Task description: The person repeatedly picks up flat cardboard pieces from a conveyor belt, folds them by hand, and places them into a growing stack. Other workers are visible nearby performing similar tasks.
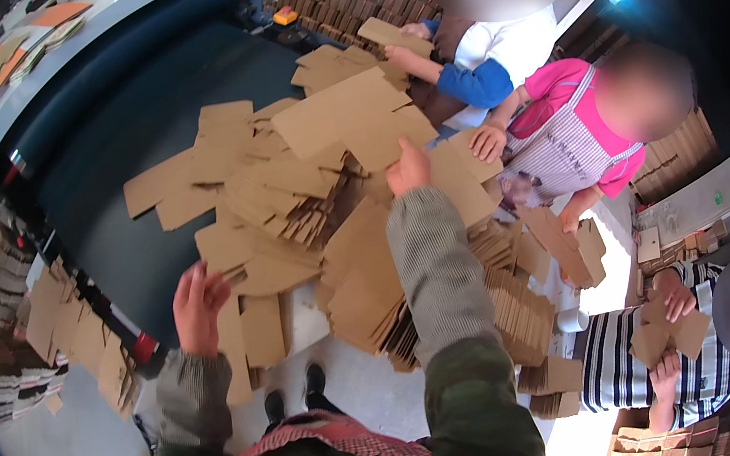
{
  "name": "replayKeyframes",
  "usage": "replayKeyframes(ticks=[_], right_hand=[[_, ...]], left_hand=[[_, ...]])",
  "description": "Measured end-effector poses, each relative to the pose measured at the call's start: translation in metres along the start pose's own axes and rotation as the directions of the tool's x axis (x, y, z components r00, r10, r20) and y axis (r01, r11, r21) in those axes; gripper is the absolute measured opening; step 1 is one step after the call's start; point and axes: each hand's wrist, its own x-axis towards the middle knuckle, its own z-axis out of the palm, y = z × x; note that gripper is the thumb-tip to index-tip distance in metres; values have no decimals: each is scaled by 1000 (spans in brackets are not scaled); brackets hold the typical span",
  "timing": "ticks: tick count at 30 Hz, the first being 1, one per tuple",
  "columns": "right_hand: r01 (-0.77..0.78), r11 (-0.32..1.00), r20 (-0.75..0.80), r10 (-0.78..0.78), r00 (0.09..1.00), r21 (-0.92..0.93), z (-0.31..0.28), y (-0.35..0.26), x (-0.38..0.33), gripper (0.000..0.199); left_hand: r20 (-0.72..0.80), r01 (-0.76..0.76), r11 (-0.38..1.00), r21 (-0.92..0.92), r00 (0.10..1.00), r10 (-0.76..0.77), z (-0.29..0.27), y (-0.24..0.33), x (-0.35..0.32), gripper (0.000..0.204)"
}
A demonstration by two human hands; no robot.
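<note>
My right hand [408, 170] reaches forward and grips the near edge of a large flat cardboard blank [334, 112], its thumb on top. The blank is brown, with a slit and a stepped outline, and lies tilted over a loose heap of cut cardboard blanks [270, 190]. My left hand [198, 311] is raised beside the heap's near left side, over the edge of the dark belt. Its fingers are loosely bent with nothing visible between them. Beneath my right forearm sits a thick stack of blanks [358, 276], its edges fanned.
A dark conveyor belt [116, 142] runs beyond the heap on the left. Three co-workers along the right side handle cardboard, one in a pink shirt [565, 85] close to my right hand. More stacks [521, 313] stand at right; cardboard piles [83, 331] lie at left.
</note>
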Motion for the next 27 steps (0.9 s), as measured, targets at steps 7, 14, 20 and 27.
replayKeyframes(ticks=[7,14,20,27], right_hand=[[-146,960,-288,214,933,241,42,50,128,54],[2,992,-338,41,940,125,-16,-2,164,9],[555,220,537,-143,832,-802,2,-140,-152,26],[565,-221,605,-215,767,-795,-103,-42,-241,25]], left_hand=[[-150,231,973,-22,961,-232,-56,-49,-55,30],[-3,347,885,310,931,-364,-22,-60,-56,33],[591,-70,816,573,725,-354,50,-113,-59,53],[756,-498,743,446,654,-16,130,-178,-80,65]])
